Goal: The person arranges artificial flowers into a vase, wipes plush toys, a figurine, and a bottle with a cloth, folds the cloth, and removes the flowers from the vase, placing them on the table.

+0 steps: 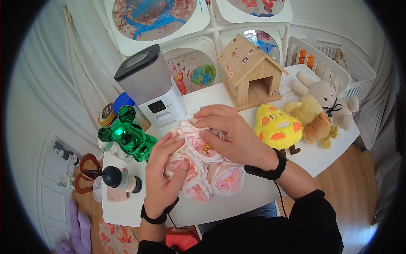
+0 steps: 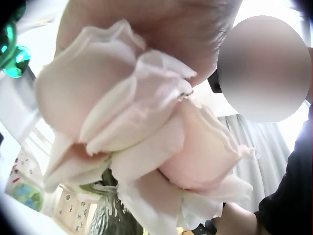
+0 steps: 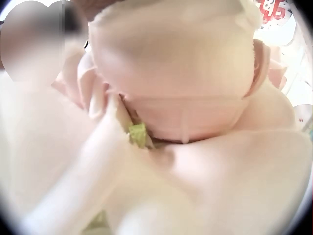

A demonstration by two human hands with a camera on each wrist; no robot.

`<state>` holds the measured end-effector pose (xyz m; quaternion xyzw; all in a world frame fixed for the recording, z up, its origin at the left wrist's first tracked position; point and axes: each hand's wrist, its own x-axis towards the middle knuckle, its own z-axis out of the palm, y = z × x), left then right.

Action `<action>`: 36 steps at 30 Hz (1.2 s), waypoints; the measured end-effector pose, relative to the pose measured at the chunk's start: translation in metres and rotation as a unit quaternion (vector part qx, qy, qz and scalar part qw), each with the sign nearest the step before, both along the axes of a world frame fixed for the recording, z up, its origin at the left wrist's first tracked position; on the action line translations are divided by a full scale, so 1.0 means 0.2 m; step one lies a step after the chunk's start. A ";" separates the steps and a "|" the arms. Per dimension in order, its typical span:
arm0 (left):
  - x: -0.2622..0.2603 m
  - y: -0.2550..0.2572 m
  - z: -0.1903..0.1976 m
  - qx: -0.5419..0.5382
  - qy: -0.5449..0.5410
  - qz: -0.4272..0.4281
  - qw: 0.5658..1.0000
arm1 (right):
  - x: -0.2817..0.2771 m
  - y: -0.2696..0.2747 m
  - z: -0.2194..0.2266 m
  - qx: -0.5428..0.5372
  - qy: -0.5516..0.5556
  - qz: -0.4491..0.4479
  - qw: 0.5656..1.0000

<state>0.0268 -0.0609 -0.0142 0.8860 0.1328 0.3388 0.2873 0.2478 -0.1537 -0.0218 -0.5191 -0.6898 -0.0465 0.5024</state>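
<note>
A bunch of pale pink roses (image 1: 226, 178) stands at the near middle of the white table, between both hands. My left hand (image 1: 163, 169) lies along its left side, fingers fairly straight on the petals and thumb over a bloom. From the right, my right hand (image 1: 232, 131) reaches over the far blooms, thumb and curved forefinger close together on petals of one rose (image 1: 203, 146). Below the blooms, a ribbed clear vase (image 2: 115, 215) shows in the left wrist view. Petals (image 3: 171, 73) fill most of the right wrist view, hiding the fingertips there.
Left of the roses are a shiny green bear figure (image 1: 129, 137) and a black-topped bottle (image 1: 120, 180). A pet feeder (image 1: 158, 101) and wooden house (image 1: 249, 76) stand behind. Right are a yellow plush (image 1: 275, 125) and other soft toys (image 1: 321, 95). Cables hang from both wristbands.
</note>
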 end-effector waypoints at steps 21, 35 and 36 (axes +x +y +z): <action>-0.04 0.11 -0.18 -0.245 -0.200 0.081 0.945 | -0.05 -0.39 -0.35 0.046 0.337 -0.108 0.934; 0.02 0.07 -0.10 -0.215 -0.156 -0.100 0.959 | -0.24 -0.30 0.16 0.101 -0.030 -0.074 0.992; 0.03 0.07 -0.10 -0.232 -0.149 -0.102 0.956 | -0.23 -0.25 0.15 0.069 -0.055 -0.073 0.993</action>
